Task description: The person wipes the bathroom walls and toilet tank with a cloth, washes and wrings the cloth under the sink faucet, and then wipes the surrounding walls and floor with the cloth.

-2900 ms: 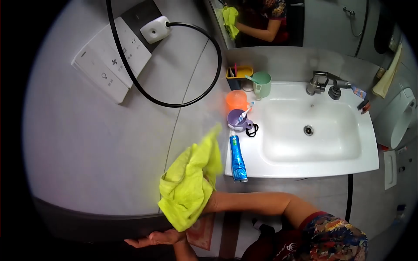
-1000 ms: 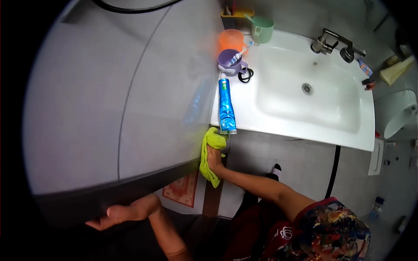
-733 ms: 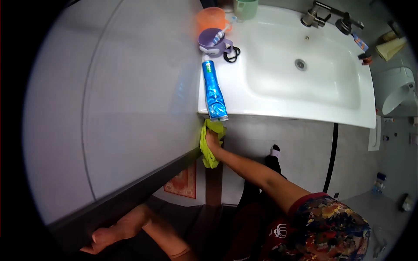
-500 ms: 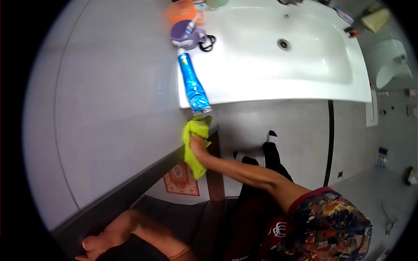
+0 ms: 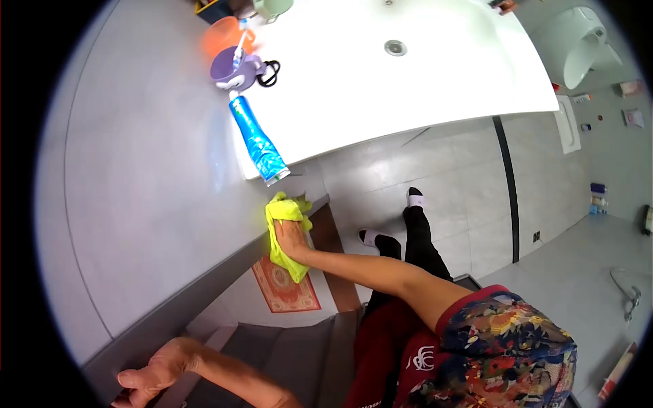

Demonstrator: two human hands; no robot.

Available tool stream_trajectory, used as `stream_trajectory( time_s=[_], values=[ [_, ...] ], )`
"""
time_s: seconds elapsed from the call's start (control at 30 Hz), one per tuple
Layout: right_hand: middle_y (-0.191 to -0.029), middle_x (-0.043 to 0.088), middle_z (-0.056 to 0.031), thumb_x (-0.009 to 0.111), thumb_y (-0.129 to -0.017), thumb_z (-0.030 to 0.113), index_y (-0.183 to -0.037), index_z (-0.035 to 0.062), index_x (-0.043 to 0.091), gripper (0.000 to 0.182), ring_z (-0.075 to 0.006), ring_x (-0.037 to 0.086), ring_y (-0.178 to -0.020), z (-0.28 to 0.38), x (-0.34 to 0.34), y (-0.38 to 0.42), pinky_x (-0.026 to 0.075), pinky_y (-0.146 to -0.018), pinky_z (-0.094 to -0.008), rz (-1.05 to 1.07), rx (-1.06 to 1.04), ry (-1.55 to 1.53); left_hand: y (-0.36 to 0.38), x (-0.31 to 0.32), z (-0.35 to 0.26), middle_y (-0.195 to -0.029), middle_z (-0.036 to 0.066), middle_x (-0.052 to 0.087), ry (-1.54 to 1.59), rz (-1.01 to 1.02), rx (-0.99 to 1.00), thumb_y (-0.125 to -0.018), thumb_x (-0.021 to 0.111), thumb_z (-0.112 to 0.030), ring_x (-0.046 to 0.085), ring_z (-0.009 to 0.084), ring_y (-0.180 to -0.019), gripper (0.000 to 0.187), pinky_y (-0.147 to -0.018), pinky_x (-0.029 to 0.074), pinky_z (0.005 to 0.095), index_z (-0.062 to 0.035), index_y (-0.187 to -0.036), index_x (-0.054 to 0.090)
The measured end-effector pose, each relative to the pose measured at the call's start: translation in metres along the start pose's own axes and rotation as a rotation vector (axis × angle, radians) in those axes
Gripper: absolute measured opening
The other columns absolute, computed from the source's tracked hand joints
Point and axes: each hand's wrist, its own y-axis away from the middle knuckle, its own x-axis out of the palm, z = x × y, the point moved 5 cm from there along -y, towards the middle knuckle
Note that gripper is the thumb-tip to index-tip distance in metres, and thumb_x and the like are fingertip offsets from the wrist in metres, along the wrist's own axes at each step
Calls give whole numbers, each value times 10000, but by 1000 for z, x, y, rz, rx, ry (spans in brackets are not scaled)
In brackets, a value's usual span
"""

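Lime-green cloth (image 5: 286, 209) and right hand (image 5: 292, 239) are now sitting at the dark trim (image 5: 204, 291), having moved off the face of the grey tiled wall (image 5: 149, 170) since the earliest frame; that shift is bringing the wiping contact to the wall's edge, just below the washbasin (image 5: 422, 95) corner; the right hand is grasping the cloth, which is bunching under the palm instead of spreading loosely as before. Left hand (image 5: 158, 367) is resting at the far end of the trim, fingers curling partly out of sight; whether it is gripping anything, I cannot tell.

Compared with the earlier frame, the washbasin is standing higher in view; more of the legs and both feet (image 5: 415, 198) are showing; the red patterned rug (image 5: 289, 289) is appearing more fully beyond the trim. Blue toothpaste tube (image 5: 260, 143) is keeping its place on the washbasin's corner, its cap end lying just beside the purple mug (image 5: 231, 71); the orange mug (image 5: 223, 39) is standing behind that.
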Motion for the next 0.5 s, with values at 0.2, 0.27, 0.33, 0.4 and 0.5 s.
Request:
stream_trajectory(
  time_s=[0.2,0.27,0.33,0.4,0.5],
  values=[
    [-964,610,-224,391,-885,320,-1004,-22,532,389,-370,582,-910,-90,9,-34,454,-753,-466,239,454,31,18,14,18,-1070,102,239,56,48,8,-809,541,-178,315,191,-956,485,-857,350,350,2,-1217,351],
    [-848,631,-108,377,-883,289,-965,58,571,312,-250,617,-710,-122,16,-6,492,-652,-449,703,893,-797,31,27,31,-1070,91,226,207,68,4,-810,550,-160,299,184,-944,471,-848,348,343,-9,-1221,376],
    [-861,633,-88,472,-887,307,-901,77,595,261,-249,617,-740,-138,0,17,497,-705,-421,1015,789,-1251,38,29,48,-1105,91,214,14,116,70,-830,559,-189,327,202,-985,501,-852,372,367,12,-1238,349],
    [-825,634,-98,488,-874,356,-920,89,600,293,-230,628,-735,-105,-62,49,512,-647,-399,808,991,-1281,46,31,60,-1123,92,212,-154,156,105,-851,576,-210,325,196,-978,512,-852,385,351,23,-1247,352],
    [-818,629,-95,479,-878,355,-915,90,593,292,-233,623,-719,-163,-101,56,510,-637,-397,525,978,-1130,58,35,74,-1130,104,258,-319,177,224,-828,628,-135,362,202,-983,536,-849,391,323,11,-1257,344]
  ],
)
